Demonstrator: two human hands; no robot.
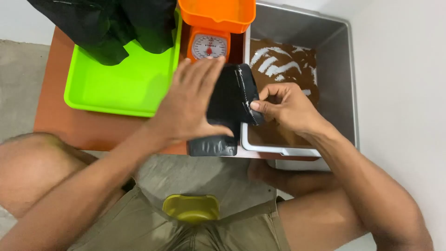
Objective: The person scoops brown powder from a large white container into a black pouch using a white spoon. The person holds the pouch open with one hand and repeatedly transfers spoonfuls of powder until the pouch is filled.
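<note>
Left hand: fingers straight and held together, palm laid flat against the near face of a black pouch, thumb hooked under toward its lower part. Right hand: fingers curled, thumb and forefinger pinching the pouch's right edge along the zip strip. Pouch held between the two hands, upright and slightly tilted, above the near edge of the worktop. Lower end of the pouch showing below the left hand, folded and glossy; whether resting on the worktop or held clear, cannot tell.

Directly beyond the right hand: grey metal bin, holding brown powder streaked with white. Right hand positioned over the bin's near left corner.

Beyond the left hand's fingertips: orange kitchen scale with round dial and orange pan on top, just beside the bin's left wall.

Left of and beyond the left hand: lime-green tray on the brown worktop, with a heap of black bags lying across its far part.

Below the hands, toward the body: yellow-green bowl-like container between the knees, on the grey floor. Olive shorts and bare knees in view at either side.
</note>
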